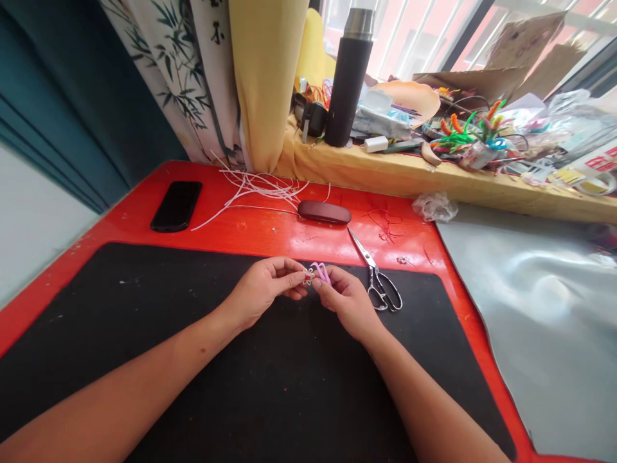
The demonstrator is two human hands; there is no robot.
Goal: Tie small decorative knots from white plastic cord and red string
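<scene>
Single head-worn view — looks forward and down from the near edge of the tabletop (270, 231), close above the hands; far edge, cluttered windowsill (434, 177) and curtains (212, 71) fill the top.

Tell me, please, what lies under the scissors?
The scissors straddle two surfaces: blades on the red table, handles on the black mat. Whatever lies beneath the mat is covered.

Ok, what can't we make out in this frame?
Head view only.
Too small: flower piece pinched by left hand, material unclear; sill clutter, tangled.
Hidden: lower part of pink loops, behind right hand.
Cut off: silver sheet, by right edge.
</scene>
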